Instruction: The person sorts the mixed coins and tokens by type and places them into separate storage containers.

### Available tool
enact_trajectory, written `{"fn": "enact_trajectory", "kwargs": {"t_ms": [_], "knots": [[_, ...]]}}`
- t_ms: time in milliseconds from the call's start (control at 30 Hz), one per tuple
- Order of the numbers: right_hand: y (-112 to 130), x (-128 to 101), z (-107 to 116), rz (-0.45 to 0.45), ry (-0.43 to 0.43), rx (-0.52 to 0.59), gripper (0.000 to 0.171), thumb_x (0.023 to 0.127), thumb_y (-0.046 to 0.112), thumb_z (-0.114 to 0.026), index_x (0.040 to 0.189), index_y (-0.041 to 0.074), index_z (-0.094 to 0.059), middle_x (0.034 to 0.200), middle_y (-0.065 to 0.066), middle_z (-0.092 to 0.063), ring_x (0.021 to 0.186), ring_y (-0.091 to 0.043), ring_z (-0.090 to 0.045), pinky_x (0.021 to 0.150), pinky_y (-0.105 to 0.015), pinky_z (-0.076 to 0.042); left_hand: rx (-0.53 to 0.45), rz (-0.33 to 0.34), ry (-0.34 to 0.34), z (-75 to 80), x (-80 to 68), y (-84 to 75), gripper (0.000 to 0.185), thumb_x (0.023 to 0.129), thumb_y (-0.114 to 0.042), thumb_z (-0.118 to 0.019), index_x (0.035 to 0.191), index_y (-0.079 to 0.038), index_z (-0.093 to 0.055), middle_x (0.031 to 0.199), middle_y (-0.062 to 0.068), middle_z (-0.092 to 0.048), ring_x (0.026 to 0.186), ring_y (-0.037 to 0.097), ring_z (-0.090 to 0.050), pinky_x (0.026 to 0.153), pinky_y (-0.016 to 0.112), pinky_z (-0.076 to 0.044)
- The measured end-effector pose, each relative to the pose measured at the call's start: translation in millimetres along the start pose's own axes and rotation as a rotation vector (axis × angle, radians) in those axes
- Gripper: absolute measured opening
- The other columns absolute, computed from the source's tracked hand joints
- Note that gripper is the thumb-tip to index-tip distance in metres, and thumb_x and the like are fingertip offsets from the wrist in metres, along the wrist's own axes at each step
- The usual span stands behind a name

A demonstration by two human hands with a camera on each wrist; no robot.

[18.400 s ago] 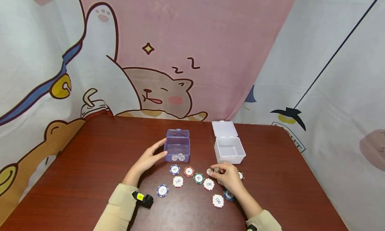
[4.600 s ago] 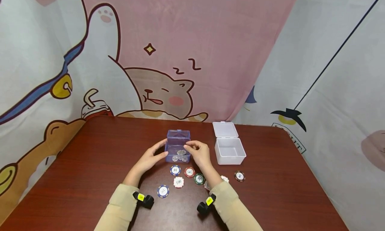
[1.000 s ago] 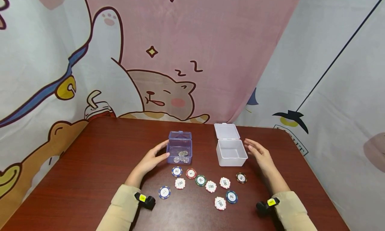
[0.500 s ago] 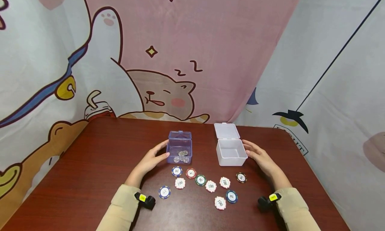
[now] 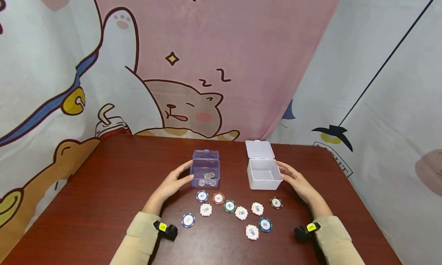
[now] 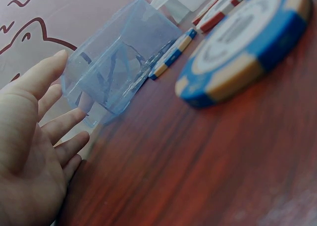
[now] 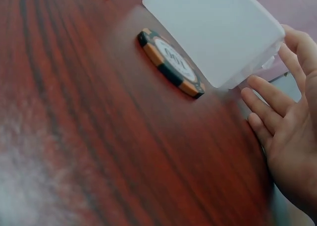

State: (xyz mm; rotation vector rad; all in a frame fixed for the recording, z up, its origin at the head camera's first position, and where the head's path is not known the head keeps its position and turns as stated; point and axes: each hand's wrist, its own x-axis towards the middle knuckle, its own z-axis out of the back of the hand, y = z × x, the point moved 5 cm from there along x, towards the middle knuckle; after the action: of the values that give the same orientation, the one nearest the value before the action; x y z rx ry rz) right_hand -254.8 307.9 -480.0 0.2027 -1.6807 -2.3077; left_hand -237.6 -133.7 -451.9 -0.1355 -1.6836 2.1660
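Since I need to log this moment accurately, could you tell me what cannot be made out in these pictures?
- Head view: the count and faces of the coins in the blue box are too small, blurred by its tinted wall.
- Head view: whether the right hand touches the white box; the gap is too fine.
- Left wrist view: the nearest chip is out of focus, its number unreadable.
- Right wrist view: the white box's inside is hidden by its own wall.

Dark red wooden table (image 5: 103, 188) stands before pink cartoon-cat backdrop cloth (image 5: 214, 65); white printed curtain (image 5: 390, 123) hangs along tabletop's right edge; lighting even.
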Motion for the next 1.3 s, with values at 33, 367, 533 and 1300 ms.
{"fn": "enact_trajectory", "kwargs": {"t_ms": [33,367,533,1300], "knots": [[0.3,-0.1,-0.2,0.001,-0.004,-0.002,0.052,0.1,0.018,-0.051,0.148,0.009,-0.033,0.145,-0.022,-0.038,0.121,-0.01,-0.046,0.092,-0.018,-0.037,0.001,-0.003,-0.001,0.0,0.1,0.0,0.061,0.092,-0.009,-0.063,0.144,0.006,-0.035,0.143,0.029,-0.037,0.134,0.041,-0.03,0.107,0.058,-0.019],[6.0,-3.4,-1.9,0.021,-0.022,-0.043,0.051,0.1,0.013,-0.051,0.147,0.005,-0.033,0.142,-0.026,-0.04,0.123,-0.024,-0.045,0.09,-0.02,-0.039,0.004,-0.012,-0.002,-0.7,1.3,-0.5,0.061,0.092,-0.01,-0.063,0.144,0.006,-0.035,0.143,0.029,-0.037,0.134,0.041,-0.031,0.107,0.059,-0.019],[0.4,-3.2,-0.8,0.047,-0.034,-0.035,0.05,0.099,0.014,-0.052,0.146,0.006,-0.036,0.141,-0.027,-0.041,0.119,-0.014,-0.048,0.09,-0.02,-0.04,-0.002,-0.002,0.006,-1.6,0.9,-1.5,0.061,0.093,-0.01,-0.062,0.144,0.006,-0.034,0.143,0.029,-0.037,0.134,0.041,-0.03,0.107,0.059,-0.019],[0.9,-2.4,-4.8,0.08,-0.002,0.028,0.049,0.099,0.006,-0.05,0.146,0.003,-0.035,0.141,-0.027,-0.04,0.124,-0.027,-0.046,0.091,-0.022,-0.041,0.02,-0.042,-0.036,2.3,-1.2,2.6,0.058,0.093,-0.005,-0.061,0.142,0.01,-0.034,0.141,0.03,-0.039,0.132,0.043,-0.033,0.105,0.06,-0.021]]}}
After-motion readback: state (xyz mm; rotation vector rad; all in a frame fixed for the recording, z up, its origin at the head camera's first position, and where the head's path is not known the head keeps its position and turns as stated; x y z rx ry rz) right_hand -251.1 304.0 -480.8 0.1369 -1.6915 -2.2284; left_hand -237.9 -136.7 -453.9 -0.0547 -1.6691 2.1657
